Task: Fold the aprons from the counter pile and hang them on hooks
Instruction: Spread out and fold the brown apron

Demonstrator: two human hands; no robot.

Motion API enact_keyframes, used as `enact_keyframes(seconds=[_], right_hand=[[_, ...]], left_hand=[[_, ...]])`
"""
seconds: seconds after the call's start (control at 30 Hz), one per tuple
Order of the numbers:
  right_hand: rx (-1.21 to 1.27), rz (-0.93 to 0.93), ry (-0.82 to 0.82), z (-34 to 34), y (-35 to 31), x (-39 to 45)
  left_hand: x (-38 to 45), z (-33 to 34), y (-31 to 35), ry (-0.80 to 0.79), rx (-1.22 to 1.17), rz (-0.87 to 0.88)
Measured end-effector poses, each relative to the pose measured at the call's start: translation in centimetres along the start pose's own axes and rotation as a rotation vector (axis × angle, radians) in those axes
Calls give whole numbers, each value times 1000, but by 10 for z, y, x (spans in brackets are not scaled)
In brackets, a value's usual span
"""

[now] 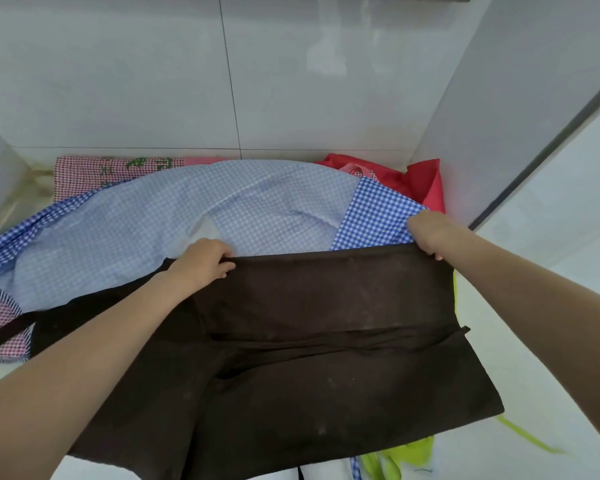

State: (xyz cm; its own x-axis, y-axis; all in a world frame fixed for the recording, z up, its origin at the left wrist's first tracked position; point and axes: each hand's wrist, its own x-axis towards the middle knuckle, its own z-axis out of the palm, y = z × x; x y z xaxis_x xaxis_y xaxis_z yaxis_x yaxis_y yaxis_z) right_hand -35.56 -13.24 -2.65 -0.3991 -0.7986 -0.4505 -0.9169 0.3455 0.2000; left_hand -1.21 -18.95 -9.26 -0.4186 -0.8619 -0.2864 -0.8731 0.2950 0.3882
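Fingers (222,263) of both hands curled gripping brown apron (326,323) top edge, checked aprons (222,202) behind

Dark brown apron (326,341) spread flat over a pile of aprons on a white desk (534,358). Left hand (205,259) and right hand (428,233) each grip its far folded edge, fingers (227,268) curled over the cloth. Behind lie a blue checked apron (187,216), a red one (426,181) and a red checked one (84,171); a green apron (399,459) shows beneath.
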Motion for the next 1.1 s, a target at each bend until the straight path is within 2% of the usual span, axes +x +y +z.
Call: enact_keyframes(seconds=[0.13, 0.23, 0.4, 0.5, 0.6, 0.67, 0.73, 0.83, 0.97, 1.0, 1.1], right_hand=[[-118, -51, 93, 6, 1, 4], [-95, -41, 156, 9, 1, -4], [-37, 8, 260, 9, 11, -35], [-47, 68, 357, 18, 17, -65], [-159, 103, 342, 33, 27, -102], [-221, 93, 299, 49, 36, -124], [-284, 64, 234, 75, 43, -144], [-306, 17, 175, 118, 48, -162], [-316, -25, 128, 158, 43, -169], [-314, -27, 133, 163, 42, -169], [-344, -28, 150, 172, 46, -166]], left_hand=[[-6, -6, -3, 61, 121, -7], [-20, -15, 1, 176, 159, -9], [-65, -21, 11, 244, 220, 65], [-108, -15, 24, 250, 306, 151], [-153, 4, 33, 275, 371, 246], [-179, 25, 35, 296, 419, 400], [-201, 53, 32, 225, 498, 527], [-216, 90, 25, 116, 649, 578], [-219, 125, 25, -46, 680, 530], [-216, 129, 23, -30, 648, 486], [-212, 136, 21, -125, 620, 370]])
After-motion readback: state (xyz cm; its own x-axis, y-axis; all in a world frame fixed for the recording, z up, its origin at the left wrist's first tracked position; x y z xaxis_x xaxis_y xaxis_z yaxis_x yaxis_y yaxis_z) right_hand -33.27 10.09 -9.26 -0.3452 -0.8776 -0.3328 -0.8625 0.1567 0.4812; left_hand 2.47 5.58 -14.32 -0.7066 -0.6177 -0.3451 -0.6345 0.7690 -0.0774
